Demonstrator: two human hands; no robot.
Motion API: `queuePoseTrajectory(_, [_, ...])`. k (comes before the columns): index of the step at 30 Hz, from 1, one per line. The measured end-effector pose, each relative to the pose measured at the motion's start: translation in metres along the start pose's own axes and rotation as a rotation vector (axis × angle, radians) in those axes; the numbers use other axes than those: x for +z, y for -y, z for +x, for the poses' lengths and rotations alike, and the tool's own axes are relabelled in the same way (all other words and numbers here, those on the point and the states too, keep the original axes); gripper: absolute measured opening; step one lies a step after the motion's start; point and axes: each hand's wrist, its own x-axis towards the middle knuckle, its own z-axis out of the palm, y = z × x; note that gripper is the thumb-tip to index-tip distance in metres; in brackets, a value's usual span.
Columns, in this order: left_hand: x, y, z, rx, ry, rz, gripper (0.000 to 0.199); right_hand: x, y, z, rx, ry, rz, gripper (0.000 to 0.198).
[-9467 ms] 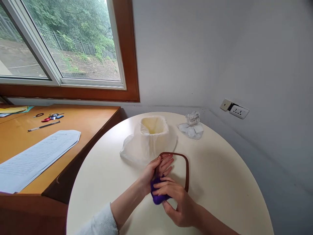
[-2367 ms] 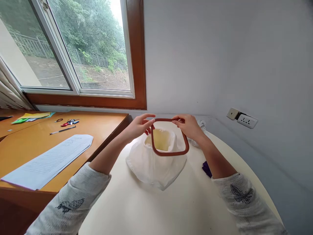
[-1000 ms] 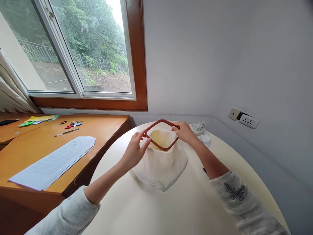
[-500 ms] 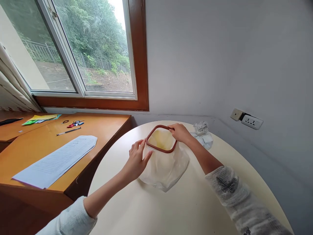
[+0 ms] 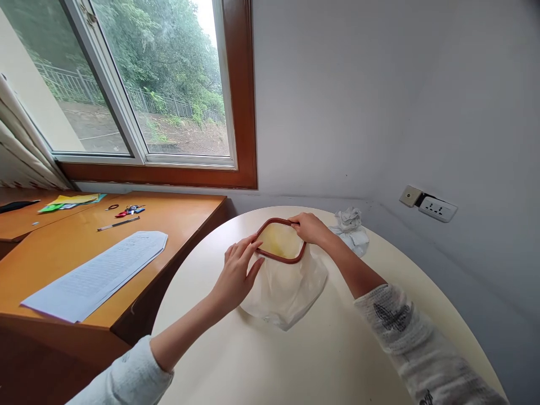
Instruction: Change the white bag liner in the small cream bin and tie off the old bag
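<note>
A small trash bin stands on the round cream table, its rounded-square brown rim ring (image 5: 282, 260) facing up. A thin white plastic bag (image 5: 287, 295) lines it and hangs loosely down over the outside, hiding the bin's walls. Yellow shows through the lining inside. At the far right corner, my right hand (image 5: 311, 228) is closed on the rim ring, thumb and fingers pinching it. My left hand (image 5: 235, 274) lies at the left side, fingers stretched over the ring's left edge and touching it, thumb spread apart against the bag.
A crumpled white plastic bag (image 5: 351, 232) lies behind my right forearm near the wall. On the wooden desk (image 5: 185, 216) at the left are printed sheets (image 5: 101, 273), a pen (image 5: 118, 224), keys (image 5: 131, 211) and coloured papers (image 5: 70, 201). A socket (image 5: 437, 208) is on the right wall.
My left fingers have moved slightly right and up, from beside the rim's left edge to over it. My right hand keeps its place on the ring.
</note>
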Motion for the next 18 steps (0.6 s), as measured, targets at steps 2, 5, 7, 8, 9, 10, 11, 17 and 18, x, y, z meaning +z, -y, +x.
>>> queuePoseTrajectory(2, [0.0015,0.0017,0.0009,0.038,-0.009,0.023,0.030,0.0002,-0.0004,0.0002,0.000,0.006,-0.006,0.024])
queuePoseTrajectory(5, [0.0016,0.0028,0.0021,0.065,-0.018,0.043,0.028,0.0003,-0.0011,0.0011,-0.006,0.012,-0.013,0.025])
queuePoseTrajectory(7, [0.0008,0.0030,0.0026,0.077,-0.016,0.044,0.027,0.0000,-0.0016,0.0019,-0.012,0.013,-0.015,0.024])
queuePoseTrajectory(8, [0.0005,0.0031,0.0026,0.081,-0.015,0.038,0.027,-0.0003,-0.0018,0.0024,-0.015,0.014,-0.016,0.024])
queuePoseTrajectory(9, [0.0004,0.0032,0.0024,0.080,-0.015,0.027,0.027,-0.0005,-0.0021,0.0030,-0.018,0.014,-0.016,0.025])
queuePoseTrajectory(10, [0.0006,0.0034,0.0021,0.074,-0.017,0.011,0.027,-0.0008,-0.0025,0.0035,-0.022,0.015,-0.017,0.025])
queuePoseTrajectory(11, [0.0011,0.0036,0.0016,0.064,-0.021,-0.009,0.026,-0.0010,-0.0028,0.0040,-0.026,0.018,-0.016,0.026])
queuePoseTrajectory(17, [0.0042,0.0058,-0.0011,0.057,-0.057,-0.043,0.025,0.0005,-0.0056,0.0063,-0.033,0.044,-0.012,0.026])
queuePoseTrajectory(18, [0.0037,0.0061,-0.0009,0.076,-0.064,-0.028,0.024,0.0008,-0.0061,0.0065,-0.034,0.044,-0.010,0.026])
